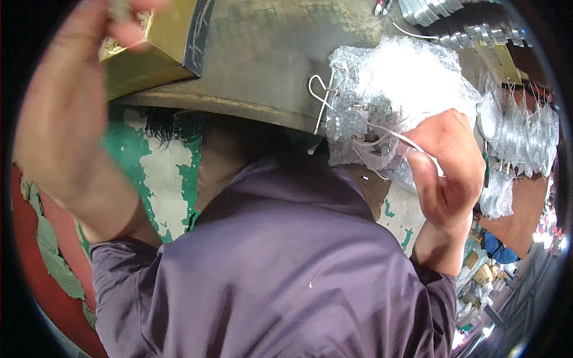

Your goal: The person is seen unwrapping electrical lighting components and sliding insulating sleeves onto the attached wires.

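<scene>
Left forearm [62, 137], white wire [394, 132] in right hand [449, 167]

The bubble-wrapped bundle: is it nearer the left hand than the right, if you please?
No, the bubble-wrapped bundle is right by the right hand, while the left hand is near the gold box.
</scene>
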Action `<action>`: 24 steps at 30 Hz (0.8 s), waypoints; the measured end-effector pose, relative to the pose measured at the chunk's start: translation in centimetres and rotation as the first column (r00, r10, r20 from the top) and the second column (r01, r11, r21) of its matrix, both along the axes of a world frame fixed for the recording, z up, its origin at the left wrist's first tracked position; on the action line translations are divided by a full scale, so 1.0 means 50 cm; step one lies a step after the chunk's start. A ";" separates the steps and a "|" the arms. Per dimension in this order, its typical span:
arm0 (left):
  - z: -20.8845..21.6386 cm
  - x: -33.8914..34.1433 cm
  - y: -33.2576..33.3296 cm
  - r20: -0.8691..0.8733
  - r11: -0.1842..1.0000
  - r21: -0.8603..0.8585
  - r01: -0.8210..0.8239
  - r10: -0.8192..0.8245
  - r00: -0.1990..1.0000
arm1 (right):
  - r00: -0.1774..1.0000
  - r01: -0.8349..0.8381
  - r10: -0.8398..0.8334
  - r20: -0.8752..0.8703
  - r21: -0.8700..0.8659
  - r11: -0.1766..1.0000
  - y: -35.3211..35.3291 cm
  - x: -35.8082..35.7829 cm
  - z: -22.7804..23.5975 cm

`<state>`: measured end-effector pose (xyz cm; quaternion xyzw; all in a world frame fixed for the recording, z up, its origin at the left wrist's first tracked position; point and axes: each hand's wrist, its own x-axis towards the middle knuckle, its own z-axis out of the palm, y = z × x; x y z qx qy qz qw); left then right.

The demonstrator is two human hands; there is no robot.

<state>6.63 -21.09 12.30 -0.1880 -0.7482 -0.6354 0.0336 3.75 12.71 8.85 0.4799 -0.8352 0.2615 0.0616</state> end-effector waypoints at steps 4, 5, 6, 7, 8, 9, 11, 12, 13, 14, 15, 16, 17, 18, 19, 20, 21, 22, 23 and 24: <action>-0.137 0.055 0.151 0.205 0.955 0.267 -0.129 0.075 0.976 | 0.992 0.059 -0.052 0.111 -0.057 0.997 0.014 -0.015 0.002; -0.167 0.053 0.157 0.266 0.946 0.319 -0.055 -0.034 0.963 | 0.993 0.054 -0.048 0.108 -0.056 0.997 0.007 -0.013 0.002; -0.198 0.056 0.174 0.323 0.893 0.445 -0.073 -0.084 0.943 | 0.977 0.122 -0.108 0.185 -0.068 0.990 0.000 -0.007 -0.004; -0.229 0.057 0.183 0.347 0.843 0.535 -0.061 -0.153 0.925 | 0.951 0.186 -0.160 0.264 -0.076 0.980 -0.005 -0.001 -0.005; -0.244 0.055 0.192 0.392 0.815 0.576 -0.066 -0.205 0.897 | 0.924 0.181 -0.164 0.346 -0.018 0.983 -0.003 -0.001 0.001; -0.254 0.054 0.199 0.433 0.785 0.615 -0.074 -0.258 0.864 | 0.924 0.181 -0.164 0.345 -0.017 0.983 -0.006 -0.002 0.002; -0.269 0.051 0.208 0.439 0.812 0.582 -0.025 -0.289 0.851 | 0.907 0.094 -0.047 0.418 -0.092 0.991 -0.014 -0.002 0.004; -0.265 0.054 0.221 0.442 0.827 0.560 -0.054 -0.243 0.863 | 0.908 0.098 -0.051 0.416 -0.091 0.991 -0.009 -0.007 0.009; -0.264 0.059 0.222 0.440 0.826 0.562 -0.050 -0.247 0.863 | 0.933 0.087 -0.064 0.355 -0.049 0.995 0.003 -0.014 0.015; -0.266 0.057 0.223 0.394 0.846 0.533 -0.026 -0.220 0.893 | 0.955 0.081 -0.077 0.288 -0.005 0.997 0.017 -0.022 0.021; -0.266 0.057 0.225 0.344 0.865 0.502 -0.005 -0.194 0.919 | 0.956 0.087 -0.083 0.281 -0.001 0.996 0.029 -0.022 0.027; -0.265 0.060 0.224 0.312 0.890 0.455 -0.027 -0.130 0.941 | 0.976 0.108 -0.130 0.173 0.132 0.985 0.041 -0.018 0.034; -0.262 0.064 0.223 0.301 0.887 0.461 -0.013 -0.142 0.943 | 0.984 0.147 -0.168 0.058 0.262 0.954 0.059 -0.014 0.042; -0.257 0.070 0.219 0.301 0.930 0.367 -0.027 -0.092 0.949 | 0.982 0.116 -0.153 0.110 0.285 0.951 0.082 -0.010 0.038; -0.254 0.073 0.212 0.295 0.962 0.270 -0.042 -0.041 0.954 | 0.981 0.130 -0.165 0.099 0.291 0.948 0.089 0.003 0.027; -0.251 0.075 0.201 0.393 0.966 0.255 -0.039 -0.067 0.917 | 0.974 0.212 -0.227 0.017 0.294 0.932 0.094 0.017 0.007; -0.253 0.073 0.198 0.383 0.965 0.260 -0.021 -0.083 0.920 | 0.953 0.301 -0.294 -0.070 0.296 0.907 0.098 0.031 -0.012; -0.257 0.070 0.199 0.381 0.976 0.217 -0.029 -0.058 0.923 | 0.939 0.345 -0.330 -0.098 0.275 0.898 0.107 0.040 -0.033; -0.257 0.069 0.201 0.381 0.985 0.170 -0.041 -0.027 0.924 | 0.934 0.356 -0.340 -0.105 0.272 0.894 0.115 0.046 -0.047; -0.252 0.066 0.204 0.370 0.987 0.159 -0.032 -0.030 0.929 | 0.940 0.340 -0.323 -0.105 0.239 0.910 0.123 0.049 -0.058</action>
